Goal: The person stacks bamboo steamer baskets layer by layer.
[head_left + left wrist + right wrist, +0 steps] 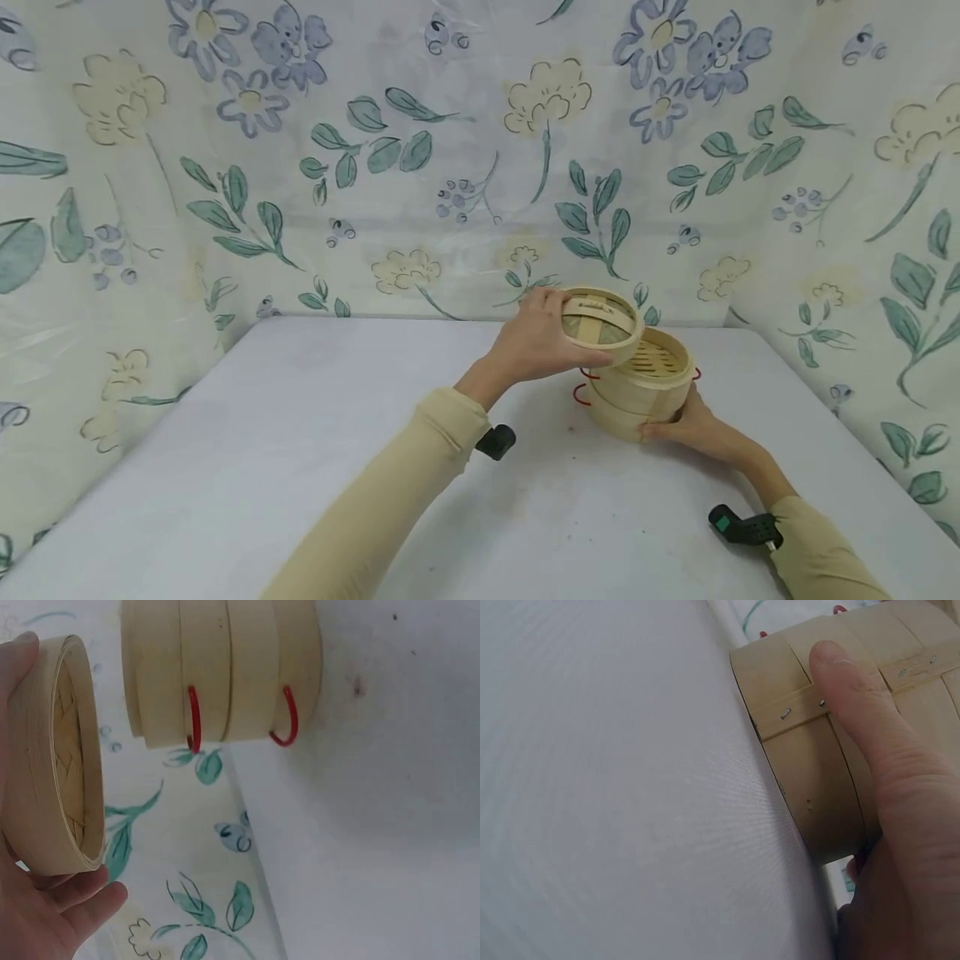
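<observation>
Steamer stack: two bamboo tiers (630, 404) are sitting on the table (375, 433), at 4 o'clock of the head view's centre; the slatted floor (654, 358) of the upper tier is showing.
Lid: the woven lid (600, 323) is hanging at 11 o'clock of the stack, tilting; a gap is showing between the two in the left wrist view.
Left hand: it (543, 337) is holding the lid from 9 o'clock, fingers (82, 889) and thumb curling round the rim and pinching it.
Right hand: it (697, 429) is gripping the stack low down at 4 o'clock, thumb (855, 694) pressing along the bamboo wall; its other fingers are mostly hiding, so their spread I am not managing to tell.
Red loops: two (196, 712) are sticking out at the stack's 9 o'clock, another at 3.
Sleeves: both beige sleeves (397, 492) are ending near black wrist devices (497, 442).
Backdrop: floral sheeting (465, 242) is rising behind the table, at 12 o'clock.
</observation>
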Action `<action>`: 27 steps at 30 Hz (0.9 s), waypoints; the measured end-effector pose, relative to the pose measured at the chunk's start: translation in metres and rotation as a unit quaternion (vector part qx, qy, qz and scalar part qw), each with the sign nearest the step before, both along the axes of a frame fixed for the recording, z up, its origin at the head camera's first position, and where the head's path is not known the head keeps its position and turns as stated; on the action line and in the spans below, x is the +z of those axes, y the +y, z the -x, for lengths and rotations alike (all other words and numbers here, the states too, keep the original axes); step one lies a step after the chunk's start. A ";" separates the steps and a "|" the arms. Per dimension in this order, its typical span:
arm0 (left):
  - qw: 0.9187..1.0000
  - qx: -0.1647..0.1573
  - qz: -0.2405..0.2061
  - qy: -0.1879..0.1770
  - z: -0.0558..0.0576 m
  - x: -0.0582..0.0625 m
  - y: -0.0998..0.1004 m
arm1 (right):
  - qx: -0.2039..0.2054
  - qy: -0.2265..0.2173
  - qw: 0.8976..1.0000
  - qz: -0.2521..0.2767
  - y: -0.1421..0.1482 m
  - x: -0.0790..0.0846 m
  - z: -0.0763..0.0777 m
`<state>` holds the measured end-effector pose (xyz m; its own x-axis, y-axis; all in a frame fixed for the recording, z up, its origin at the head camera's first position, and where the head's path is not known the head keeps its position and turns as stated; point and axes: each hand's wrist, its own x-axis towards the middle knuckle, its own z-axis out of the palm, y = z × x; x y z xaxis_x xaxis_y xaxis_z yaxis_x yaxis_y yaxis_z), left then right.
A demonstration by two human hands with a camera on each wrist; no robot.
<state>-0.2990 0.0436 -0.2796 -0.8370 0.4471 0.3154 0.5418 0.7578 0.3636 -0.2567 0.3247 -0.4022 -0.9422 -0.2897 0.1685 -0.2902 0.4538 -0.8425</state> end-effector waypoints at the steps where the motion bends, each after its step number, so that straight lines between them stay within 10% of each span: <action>1: 1.000 -0.002 0.005 0.004 -0.001 0.000 0.005 | 0.001 0.004 1.000 0.000 -0.001 0.000 0.001; 27: 0.997 -0.006 0.079 0.024 -0.015 -0.007 0.079 | 0.003 -0.028 1.000 -0.001 0.002 0.000 0.002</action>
